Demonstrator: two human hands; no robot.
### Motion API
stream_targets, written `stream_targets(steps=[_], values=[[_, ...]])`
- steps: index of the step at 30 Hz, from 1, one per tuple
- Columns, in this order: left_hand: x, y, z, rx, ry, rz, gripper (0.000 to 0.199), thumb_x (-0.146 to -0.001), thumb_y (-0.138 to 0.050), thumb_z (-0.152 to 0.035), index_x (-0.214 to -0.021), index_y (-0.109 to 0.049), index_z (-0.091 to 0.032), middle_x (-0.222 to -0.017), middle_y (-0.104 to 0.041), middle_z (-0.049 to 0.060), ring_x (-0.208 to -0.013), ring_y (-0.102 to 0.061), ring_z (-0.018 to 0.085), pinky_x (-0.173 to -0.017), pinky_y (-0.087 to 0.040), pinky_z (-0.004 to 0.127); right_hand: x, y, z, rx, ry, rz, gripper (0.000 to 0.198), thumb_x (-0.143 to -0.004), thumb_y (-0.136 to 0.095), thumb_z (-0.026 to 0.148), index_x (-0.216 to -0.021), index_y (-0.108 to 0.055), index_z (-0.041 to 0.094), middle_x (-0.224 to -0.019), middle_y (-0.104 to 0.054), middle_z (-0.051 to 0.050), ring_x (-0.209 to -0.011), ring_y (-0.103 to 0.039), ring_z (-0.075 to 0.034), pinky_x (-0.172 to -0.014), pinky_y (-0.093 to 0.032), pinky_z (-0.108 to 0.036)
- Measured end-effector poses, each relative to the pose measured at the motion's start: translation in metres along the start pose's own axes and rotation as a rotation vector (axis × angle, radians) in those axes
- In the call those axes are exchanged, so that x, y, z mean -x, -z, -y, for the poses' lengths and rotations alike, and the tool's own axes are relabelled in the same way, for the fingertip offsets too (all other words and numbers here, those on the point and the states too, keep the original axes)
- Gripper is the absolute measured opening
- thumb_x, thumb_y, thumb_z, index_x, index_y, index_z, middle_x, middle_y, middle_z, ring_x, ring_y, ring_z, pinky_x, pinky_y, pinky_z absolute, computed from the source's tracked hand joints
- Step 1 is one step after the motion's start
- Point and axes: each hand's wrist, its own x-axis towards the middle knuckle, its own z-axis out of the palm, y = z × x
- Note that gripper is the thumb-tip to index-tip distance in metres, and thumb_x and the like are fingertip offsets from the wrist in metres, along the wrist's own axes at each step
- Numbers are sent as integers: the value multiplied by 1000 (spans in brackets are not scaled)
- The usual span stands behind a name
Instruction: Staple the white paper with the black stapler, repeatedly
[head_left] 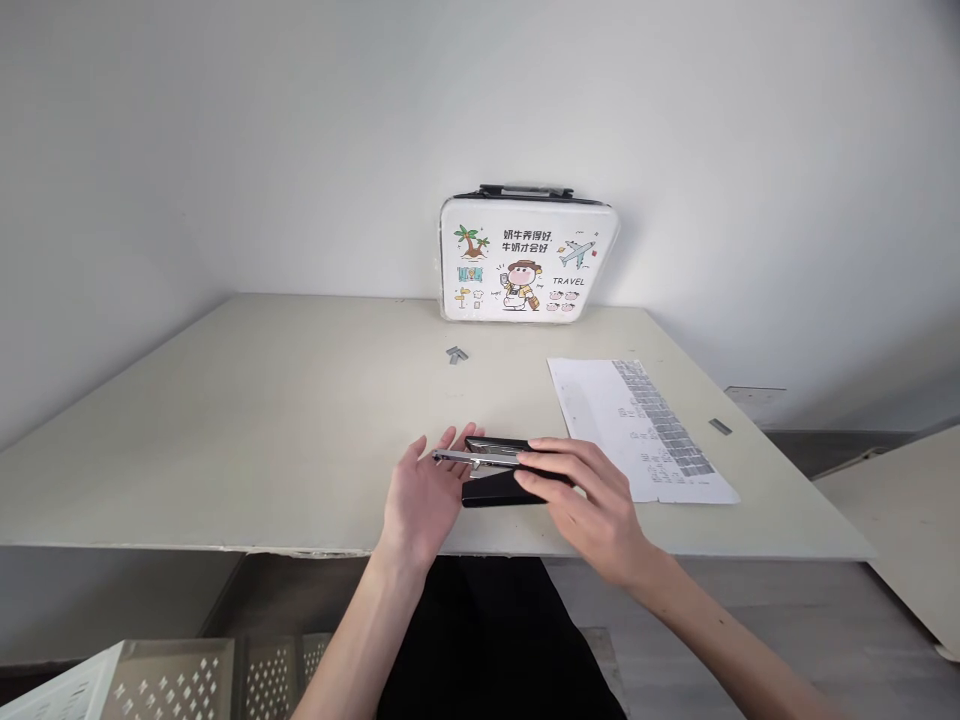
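A black stapler is spread apart above the front part of the table, its silver staple magazine standing clear of the black cover and base. My right hand grips it at the rear end, fingers along the top part. Palm up, my left hand is open beside the stapler's front end, fingers stretched out and partly hidden behind the magazine. Whether the left fingers touch the stapler I cannot tell. Further back on the table lie several short grey staple strips.
A printed sheet of paper lies to the right on the pale table. Another staple strip rests near the right edge. A white cartoon-printed case leans at the wall. Below left is a perforated basket.
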Motion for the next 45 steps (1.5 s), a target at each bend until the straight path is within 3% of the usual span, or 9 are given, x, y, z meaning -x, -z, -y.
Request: stream_targets(steps=[6, 10, 12, 15, 19, 26, 30, 37, 45], values=[[-3, -4, 4, 41, 31, 36, 28, -103, -39, -18, -99, -66, -13, -124, -73, 18, -102, -74, 23, -88, -58, 35, 7, 2, 1, 74, 62, -26, 39, -90, -72, -1, -117, -74, 27, -111, -80, -4, -112, -73, -24, -87, -62, -43], [-12, 6, 7, -14, -33, 40, 23, -99, -44, -20, -95, -67, -16, -114, -73, 16, -105, -71, 24, -95, -57, 40, 8, 4, 1, 40, -37, -7, 47, -93, -65, 1, -121, -73, 38, -113, -80, -1, -114, -73, -26, -87, -63, -47], [-14, 14, 8, -83, -131, 8, 19, -96, -50, -23, -96, -67, -17, -97, -69, 11, -91, -68, 21, -90, -57, 38, 7, 6, 1, -16, -113, -37, 52, -94, -60, 0, -123, -72, 41, -112, -79, -1, -115, -73, -27, -87, -64, -51], [-11, 25, 9, -309, -352, -49, 19, -95, -58, -31, -106, -69, -20, -76, -50, 0, -66, -51, 15, -71, -51, 31, 5, 8, 2, -107, -229, -98, 55, -93, -54, -1, -126, -71, 40, -111, -78, -2, -116, -71, -27, -88, -64, -53], [0, 31, 10, -771, -583, -50, 36, -97, -58, -39, -129, -69, -27, -76, -40, -3, -65, -40, 15, -64, -42, 28, 7, 6, 3, -161, -386, -97, 50, -92, -55, 0, -122, -71, 37, -118, -75, -4, -120, -68, -27, -88, -64, -50], [5, 23, 22, -1056, -652, 124, 48, -93, -60, -39, -138, -67, -26, -75, -34, -4, -66, -38, 16, -65, -38, 29, 2, -10, 5, -223, -547, -90, 27, -95, -64, 17, -115, -72, 33, -119, -74, -5, -116, -70, -27, -86, -64, -44], [2, 25, 16, -931, -576, 67, 44, -89, -66, -38, -131, -70, -26, -75, -36, -4, -65, -36, 14, -65, -37, 28, -13, -23, -5, -274, -655, -26, 17, -96, -68, 32, -112, -72, 30, -113, -76, -6, -104, -72, -27, -84, -61, -41], [-6, 30, 1, -192, -224, 41, 15, -88, -66, -28, -99, -68, -18, -81, -50, 1, -65, -48, 12, -62, -47, 26, -56, -89, -63, -333, -744, 96, 25, -87, -72, 41, -108, -72, 27, -109, -79, -4, -98, -72, -27, -92, -55, -40], [-13, 32, -3, 18, -89, 27, 22, -96, -54, -27, -105, -70, -15, -116, -70, 16, -107, -71, 22, -88, -61, 32, -87, -167, -110, -346, -739, 177, 28, -80, -79, 29, -107, -70, 27, -109, -79, -3, -102, -72, -26, -97, -53, -41]])
